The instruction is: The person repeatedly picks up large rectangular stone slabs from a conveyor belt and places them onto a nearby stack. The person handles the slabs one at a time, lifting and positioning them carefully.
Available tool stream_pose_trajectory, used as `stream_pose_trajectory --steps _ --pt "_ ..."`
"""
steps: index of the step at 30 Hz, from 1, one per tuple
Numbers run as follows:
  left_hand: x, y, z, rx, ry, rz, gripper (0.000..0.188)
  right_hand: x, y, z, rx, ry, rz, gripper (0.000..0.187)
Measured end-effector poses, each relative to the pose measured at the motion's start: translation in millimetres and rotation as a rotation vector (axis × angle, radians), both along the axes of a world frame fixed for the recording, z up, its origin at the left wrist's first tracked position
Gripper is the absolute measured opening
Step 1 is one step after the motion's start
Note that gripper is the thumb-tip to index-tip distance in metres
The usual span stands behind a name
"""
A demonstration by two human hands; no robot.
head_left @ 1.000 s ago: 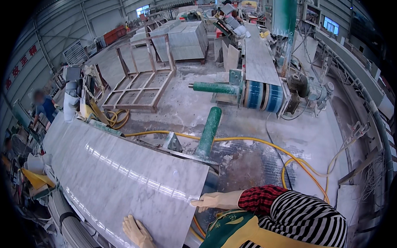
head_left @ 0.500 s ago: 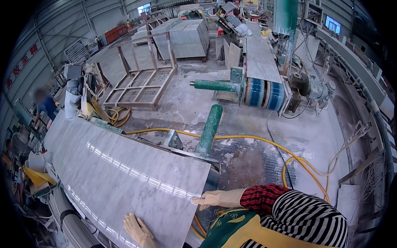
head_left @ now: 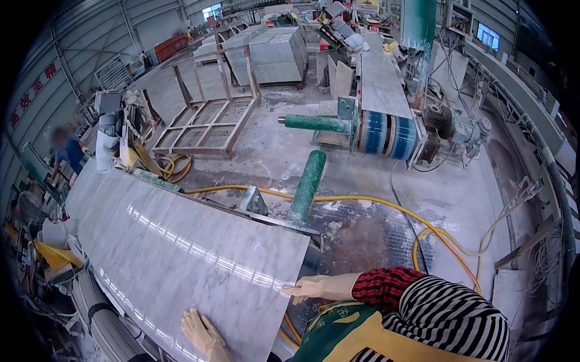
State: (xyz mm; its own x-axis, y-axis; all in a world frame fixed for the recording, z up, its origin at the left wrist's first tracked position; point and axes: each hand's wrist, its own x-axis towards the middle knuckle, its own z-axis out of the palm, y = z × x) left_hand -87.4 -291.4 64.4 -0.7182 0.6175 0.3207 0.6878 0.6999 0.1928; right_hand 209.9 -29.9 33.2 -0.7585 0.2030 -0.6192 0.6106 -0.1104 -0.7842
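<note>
Polished grey marble slab (head_left: pixel 178 261), flat on roller conveyor (head_left: pixel 110 328); left hand (head_left: pixel 203 334) pressed open on its near edge, right hand (head_left: pixel 319 287) open-gripped against its near-right corner, steadying it.

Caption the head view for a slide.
Gloved left hand and right hand rest on a polished grey marble slab in a stone workshop.

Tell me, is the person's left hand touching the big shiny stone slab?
Touching. The head view shows the left hand lying flat on the slab, with no gap.
</note>
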Motion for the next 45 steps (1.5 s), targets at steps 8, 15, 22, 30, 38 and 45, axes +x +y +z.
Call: stream_pose_trajectory --steps 8,15,22,30,38,45 --pt "5.7 0.3 5.1 -0.012 -0.032 -0.002 0.042 7.2 -9.8 18.9 -0.112 0.154 -0.126 0.054" --pt "9.3 0.4 4.6 -0.028 0.0 0.008 0.042 7.5 -0.1 10.1 0.008 -0.013 0.048 0.096" --pt "11.2 -0.8 3.2 -0.031 0.0 0.018 0.043 11.2 -3.2 12.9 0.002 -0.002 0.022 0.097" --pt "17.3 -1.3 5.3 -0.004 0.003 -0.005 0.043 22.3 -9.1 24.0 -0.04 0.031 -0.039 0.096" --pt "18.4 -4.8 5.7 -0.046 0.003 0.007 0.044 28.4 -14.7 63.1 -0.081 0.075 -0.047 0.09" --pt "26.0 -0.4 13.3 -0.046 -0.019 0.003 0.043 20.1 -21.1 31.1 -0.122 0.067 -0.144 0.08"
